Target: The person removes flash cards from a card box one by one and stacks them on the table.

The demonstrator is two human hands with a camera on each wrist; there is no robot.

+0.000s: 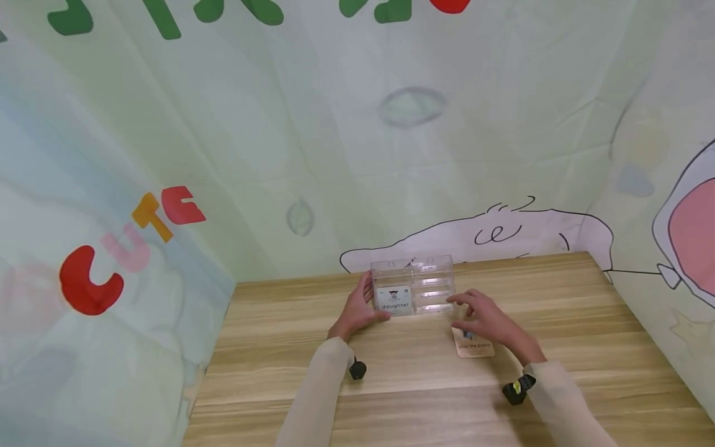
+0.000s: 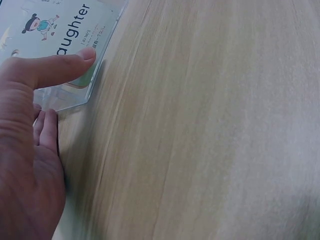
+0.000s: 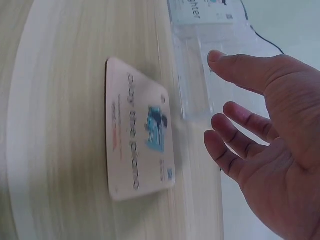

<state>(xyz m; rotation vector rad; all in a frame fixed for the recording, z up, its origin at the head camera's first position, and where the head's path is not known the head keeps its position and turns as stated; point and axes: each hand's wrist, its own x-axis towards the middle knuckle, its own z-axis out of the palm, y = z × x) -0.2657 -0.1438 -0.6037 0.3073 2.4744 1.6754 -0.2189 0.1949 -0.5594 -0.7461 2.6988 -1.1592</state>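
In the head view, the left hand (image 1: 357, 310) grips a glossy, boxy clear-plastic holder (image 1: 431, 287) on the wood-grain counter (image 1: 402, 385); a slack grip could tip it. Left wrist: its thumb crosses the flat "daughter" card (image 2: 60, 25). Right wrist: the right hand (image 3: 292, 135), fingers parted, is near the round-cornered piano card (image 3: 139, 137), which a sweep could nudge.

In the head view, the wooden table (image 1: 413, 397) is offering passage at lower centre, between the sleeves (image 1: 318, 391). Just below the frame's centre, the clear case (image 1: 432, 279) is standing in the way, the left hand (image 1: 357, 311) blocking its left edge, the right hand (image 1: 485, 320) crowding its right; printed cloth (image 1: 313, 186) is closing off the space behind.
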